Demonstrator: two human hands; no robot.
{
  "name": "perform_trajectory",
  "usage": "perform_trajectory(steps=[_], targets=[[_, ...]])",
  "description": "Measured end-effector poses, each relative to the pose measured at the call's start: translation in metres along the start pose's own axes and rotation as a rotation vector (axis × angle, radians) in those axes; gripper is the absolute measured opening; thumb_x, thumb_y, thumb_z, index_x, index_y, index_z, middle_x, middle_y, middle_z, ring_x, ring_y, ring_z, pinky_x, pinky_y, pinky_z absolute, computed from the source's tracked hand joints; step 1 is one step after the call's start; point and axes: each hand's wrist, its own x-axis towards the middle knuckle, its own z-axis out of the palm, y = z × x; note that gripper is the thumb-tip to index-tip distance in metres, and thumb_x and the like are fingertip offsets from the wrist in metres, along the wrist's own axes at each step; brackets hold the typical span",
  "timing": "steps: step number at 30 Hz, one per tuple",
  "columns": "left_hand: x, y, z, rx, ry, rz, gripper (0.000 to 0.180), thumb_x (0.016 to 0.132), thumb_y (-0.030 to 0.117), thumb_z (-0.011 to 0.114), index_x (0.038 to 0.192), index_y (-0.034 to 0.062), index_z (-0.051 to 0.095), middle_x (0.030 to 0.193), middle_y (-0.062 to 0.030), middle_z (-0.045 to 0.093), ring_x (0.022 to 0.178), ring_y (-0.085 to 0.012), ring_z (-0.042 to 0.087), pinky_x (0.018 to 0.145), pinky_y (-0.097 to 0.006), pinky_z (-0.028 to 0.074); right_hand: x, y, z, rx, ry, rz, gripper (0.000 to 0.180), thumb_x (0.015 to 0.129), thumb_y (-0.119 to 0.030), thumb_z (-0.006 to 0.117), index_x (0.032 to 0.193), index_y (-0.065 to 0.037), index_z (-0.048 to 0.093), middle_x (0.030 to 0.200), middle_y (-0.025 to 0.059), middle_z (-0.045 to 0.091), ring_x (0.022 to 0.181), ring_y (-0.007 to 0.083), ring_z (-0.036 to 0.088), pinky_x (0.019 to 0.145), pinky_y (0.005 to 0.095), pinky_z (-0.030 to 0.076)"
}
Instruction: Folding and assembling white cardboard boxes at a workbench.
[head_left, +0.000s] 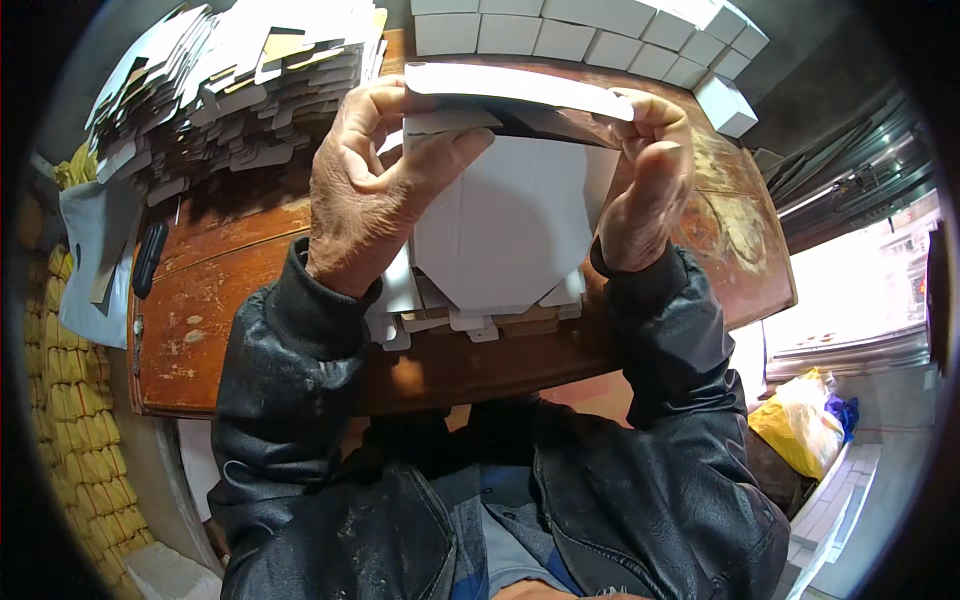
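Both my hands hold up a partly folded white carton above the middle of the table. Its bright upper panel bows slightly, and a dark gap shows beneath it. My left hand grips the carton's left end, thumb laid along the front and fingers behind. At the right end, my right hand pinches the corner between thumb and fingers. Below the carton a flat white cardboard blank lies on a small pile of similar blanks with tabs sticking out toward me. Whether the blank joins the carton I cannot tell.
A tall heap of flat cardboard blanks covers the table's far left. Finished white boxes stand in rows along the back. A black knife-like tool lies at the left edge of the worn wooden table. Plastic bags sit low at right.
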Motion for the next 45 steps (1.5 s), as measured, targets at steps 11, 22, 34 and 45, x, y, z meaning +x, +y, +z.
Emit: perform_trajectory(steps=[11, 22, 34, 45], targets=[[-0.003, 0.001, 0.003, -0.009, 0.011, 0.066, 0.059, 0.077, 0.024, 0.083, 0.116, -0.0020, 0.048, 0.107, -0.0183, 0.061, 0.101, -0.0238, 0.064, 0.086, -0.036, 0.057, 0.005, -0.017, 0.012, -0.203, 0.072, 0.120, 0.028, 0.092, -0.027, 0.065, 0.107, -0.004, 0.062, 0.092, 0.0041, 0.064, 0.086, 0.0101, 0.058, 0.078, 0.0270, 0.050], [0.000, -0.011, 0.000, -0.020, 0.031, 0.232, 0.064, 0.080, 0.025, 0.080, 0.132, 0.0026, 0.049, 0.119, -0.0168, 0.051, 0.102, -0.0229, 0.061, 0.085, -0.035, 0.056, 0.001, -0.012, 0.009, -0.159, -0.082, 0.147, 0.018, 0.096, -0.016, 0.062, 0.110, -0.005, 0.062, 0.094, -0.0007, 0.064, 0.085, 0.0049, 0.057, 0.074, 0.0213, 0.048], [-0.005, -0.015, -0.002, -0.002, -0.015, 0.294, 0.033, 0.092, 0.021, 0.059, 0.120, 0.0039, 0.060, 0.113, -0.0117, 0.058, 0.103, -0.0187, 0.058, 0.087, -0.032, 0.050, 0.000, -0.008, 0.010, -0.102, -0.181, 0.176, 0.021, 0.094, -0.013, 0.065, 0.113, -0.004, 0.061, 0.095, 0.0022, 0.065, 0.084, 0.0058, 0.060, 0.073, 0.0210, 0.051], [-0.002, -0.017, -0.004, 0.161, -0.006, 0.502, 0.020, 0.095, 0.014, 0.060, 0.111, 0.0046, 0.065, 0.115, -0.0107, 0.059, 0.108, -0.0191, 0.057, 0.094, -0.031, 0.046, 0.000, -0.006, 0.013, -0.103, -0.221, 0.111, 0.020, 0.093, -0.009, 0.065, 0.111, -0.002, 0.061, 0.102, 0.0056, 0.066, 0.093, 0.0094, 0.061, 0.080, 0.0240, 0.052]])
